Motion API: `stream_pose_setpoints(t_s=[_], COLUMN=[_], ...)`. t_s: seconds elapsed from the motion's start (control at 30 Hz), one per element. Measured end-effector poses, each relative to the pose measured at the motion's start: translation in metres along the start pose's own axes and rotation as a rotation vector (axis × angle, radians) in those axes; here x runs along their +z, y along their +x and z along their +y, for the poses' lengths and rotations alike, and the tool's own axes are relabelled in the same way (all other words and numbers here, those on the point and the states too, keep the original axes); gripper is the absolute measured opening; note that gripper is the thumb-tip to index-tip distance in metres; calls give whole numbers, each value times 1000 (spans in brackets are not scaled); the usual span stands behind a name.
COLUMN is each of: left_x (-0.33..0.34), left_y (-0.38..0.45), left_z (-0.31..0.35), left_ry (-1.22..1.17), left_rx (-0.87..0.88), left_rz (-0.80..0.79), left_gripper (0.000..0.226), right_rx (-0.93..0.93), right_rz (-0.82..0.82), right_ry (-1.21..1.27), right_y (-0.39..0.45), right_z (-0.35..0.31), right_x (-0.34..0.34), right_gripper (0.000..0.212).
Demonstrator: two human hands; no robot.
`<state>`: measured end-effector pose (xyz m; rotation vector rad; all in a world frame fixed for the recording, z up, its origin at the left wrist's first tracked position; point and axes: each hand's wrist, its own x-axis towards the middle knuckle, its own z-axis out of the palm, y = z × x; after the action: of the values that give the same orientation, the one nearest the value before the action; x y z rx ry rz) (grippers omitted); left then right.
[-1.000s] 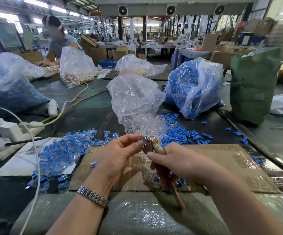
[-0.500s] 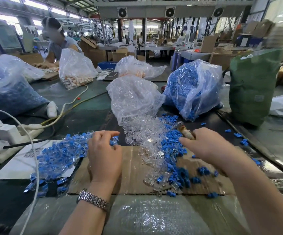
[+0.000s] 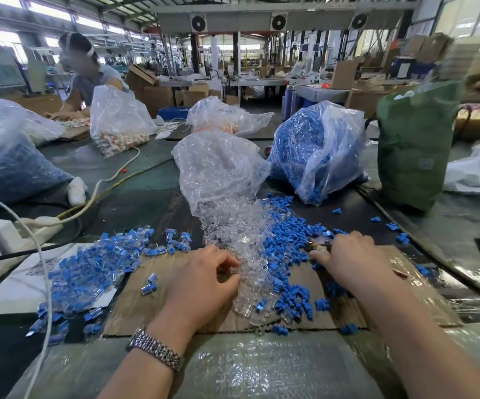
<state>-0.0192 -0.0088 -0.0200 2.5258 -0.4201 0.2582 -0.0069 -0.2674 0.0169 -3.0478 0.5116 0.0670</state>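
L grip (image 3: 204, 280) pinches clear pcs (image 3: 243, 240); R grip (image 3: 348, 259) holds tool (image 3: 317, 246).

Bright, even daylight falls from high windows (image 3: 0, 33) at left; soft shadows; glare on the wrapped counter (image 3: 261, 367); wide-angle bending at edges, motion blur at the right rim

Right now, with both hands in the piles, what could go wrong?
1. Clear pieces and blue pieces overlap where the left hand digs in, so it may grab a mixed pick.
2. The right hand grips a tool amid the blue pieces; a sweep could scatter more off the cardboard.
3. The white cable crosses the left-side pile; a snag could drag parts off.
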Motion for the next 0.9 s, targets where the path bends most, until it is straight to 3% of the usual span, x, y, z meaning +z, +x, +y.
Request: stream_pose_setpoints(t_s=[0.1, 0.2, 0.33, 0.4, 0.47, 0.63, 0.77, 0.9], left_x=[-1, -1, -3, -4, -4, -11, -17, -17], left_y=[1, 0, -3, -3, -3, 0, 1, 1], left_z=[1, 3, 4, 5, 5, 0, 0, -2], left_ry=[-13, 8, 18, -7, -60, -551, -1127, -1226], left_rx=[-8, -16, -16, -20, -44, -210, -351, -314], left_rz=[23, 35, 22, 20, 46, 38, -124, -172], left_gripper=[12, 11, 15, 13, 13, 19, 22, 39], right_rx=[-29, -185, -309, -306, -288, -306, -495, -674], right_rz=[21, 170, 40, 81, 116, 189, 213, 275], right_ry=[24, 74, 114, 93, 104, 229, 686, 824], right_y=[-4, -7, -14, -14, -15, -13, -30, -51], right_z=[-1, -5, -22, -29, -32, -28, -37, -54], right_x=[-5, -11, -9, -1, 4, 4, -3, -10], right_gripper=[59, 37, 15, 3, 15, 23, 20, 18])
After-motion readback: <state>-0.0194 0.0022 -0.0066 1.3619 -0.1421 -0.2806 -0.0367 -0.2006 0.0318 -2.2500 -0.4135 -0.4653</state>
